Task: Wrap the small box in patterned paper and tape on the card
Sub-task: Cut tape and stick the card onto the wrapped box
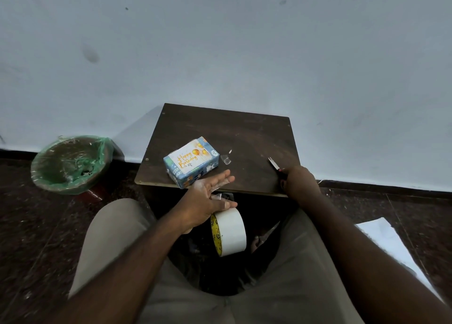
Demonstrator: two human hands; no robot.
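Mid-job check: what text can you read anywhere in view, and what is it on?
"Happy Birthday": gold script on the card on top of the wrapped box.
Black print on the yellow core of the tape roll: too blurred to read.
Small printed marks on the box's sides: too small to read.
Scissors in the right hand: no text visible.
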